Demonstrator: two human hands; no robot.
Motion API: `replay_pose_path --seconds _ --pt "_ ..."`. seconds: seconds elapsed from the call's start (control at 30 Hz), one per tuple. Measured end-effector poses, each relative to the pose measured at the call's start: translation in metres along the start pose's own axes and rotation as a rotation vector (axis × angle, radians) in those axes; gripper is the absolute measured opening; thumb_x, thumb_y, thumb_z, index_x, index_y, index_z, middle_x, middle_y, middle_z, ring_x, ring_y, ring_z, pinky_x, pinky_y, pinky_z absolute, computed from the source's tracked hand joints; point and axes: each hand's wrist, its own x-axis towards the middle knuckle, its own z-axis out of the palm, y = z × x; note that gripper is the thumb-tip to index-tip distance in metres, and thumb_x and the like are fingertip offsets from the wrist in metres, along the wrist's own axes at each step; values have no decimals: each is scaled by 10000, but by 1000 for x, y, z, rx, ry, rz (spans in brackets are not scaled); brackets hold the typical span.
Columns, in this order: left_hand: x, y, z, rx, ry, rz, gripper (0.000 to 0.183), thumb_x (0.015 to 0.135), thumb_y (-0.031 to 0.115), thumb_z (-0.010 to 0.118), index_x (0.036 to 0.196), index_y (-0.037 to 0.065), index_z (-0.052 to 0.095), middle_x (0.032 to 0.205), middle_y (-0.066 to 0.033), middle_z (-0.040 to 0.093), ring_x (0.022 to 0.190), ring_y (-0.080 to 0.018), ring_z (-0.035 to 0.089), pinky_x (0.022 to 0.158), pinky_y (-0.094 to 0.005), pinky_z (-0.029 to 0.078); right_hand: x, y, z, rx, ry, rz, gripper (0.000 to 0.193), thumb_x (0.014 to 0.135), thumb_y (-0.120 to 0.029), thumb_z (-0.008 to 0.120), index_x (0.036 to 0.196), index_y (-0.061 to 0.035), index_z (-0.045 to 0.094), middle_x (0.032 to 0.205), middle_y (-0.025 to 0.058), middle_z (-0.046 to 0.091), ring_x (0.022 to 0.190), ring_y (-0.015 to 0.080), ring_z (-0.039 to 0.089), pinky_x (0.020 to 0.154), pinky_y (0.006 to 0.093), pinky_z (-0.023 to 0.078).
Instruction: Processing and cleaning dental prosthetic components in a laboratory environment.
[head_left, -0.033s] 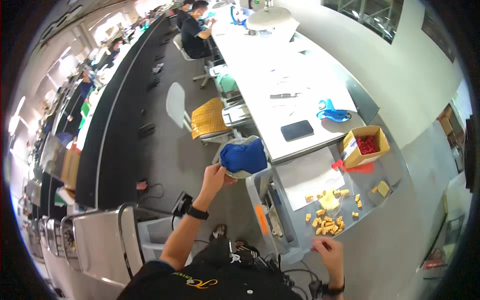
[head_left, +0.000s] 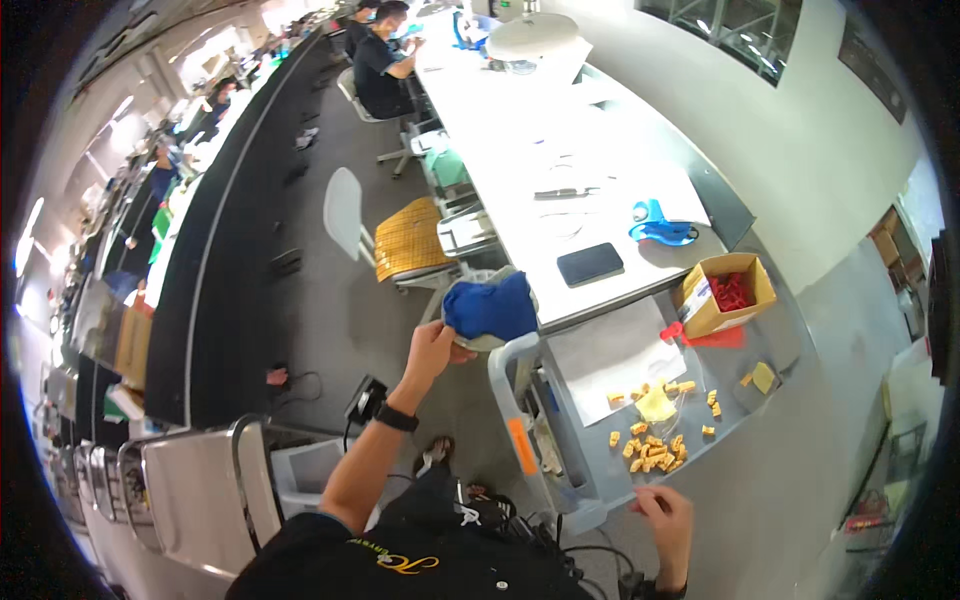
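My left hand [head_left: 432,352] is closed on the near left edge of a round, pale-rimmed thing lined or topped with blue cloth [head_left: 490,308]. Whether this is a bin or a seat I cannot tell. My right hand [head_left: 668,515] hangs just off the near edge of a grey cart [head_left: 592,500]. Its fingers are loosely bent and a little apart, with nothing visible in them. On the cart top, nearest that hand, lie several small gold-yellow pieces [head_left: 655,455] around a pale yellow lump [head_left: 656,404]. A white sheet [head_left: 610,350] lies behind them.
A cardboard box [head_left: 712,318] of red pieces stands on the cart beside a red sheet [head_left: 722,337]. On the white bench are a phone [head_left: 590,264] and a blue tape dispenser [head_left: 660,225]. A chair [head_left: 410,240] stands left of the bench; a person [head_left: 382,75] sits farther along.
The view has shifted slightly, and a foot shows farther to the left. My left hand keeps its hold on the blue-topped thing. The pieces on the cart keep their places.
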Motion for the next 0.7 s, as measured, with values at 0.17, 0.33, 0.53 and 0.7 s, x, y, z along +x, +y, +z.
replay_pose_path --seconds 0.17,0.33,0.53,0.7 --pt "138 -10 19 18 -254 17 248 838 92 373 788 -81 543 727 -158 619 603 -220 643 520 -267 525 -47 -23 44 -17 509 167 171 804 -96 571 881 46 625 674 60 592 661 128 561 619 262 453" --pt "244 -37 29 72 -435 -35 243 810 85 381 800 -88 551 708 -156 625 603 -208 647 515 -261 523 -29 -63 159 56 874 281 176 819 -110 564 814 55 625 666 47 588 629 115 526 641 273 448" --pt "311 -42 41 65 -686 -173 225 812 72 393 876 -73 553 769 -139 622 616 -208 646 529 -263 523 22 -141 251 -38 997 414 193 826 -128 557 838 54 621 665 61 597 641 125 533 621 255 428" --pt "346 -40 22 38 -871 -290 235 848 93 427 978 -77 524 847 -156 621 704 -219 647 610 -259 520 60 -190 306 -154 983 478 201 822 -132 564 857 57 624 675 69 603 646 128 540 617 258 431"
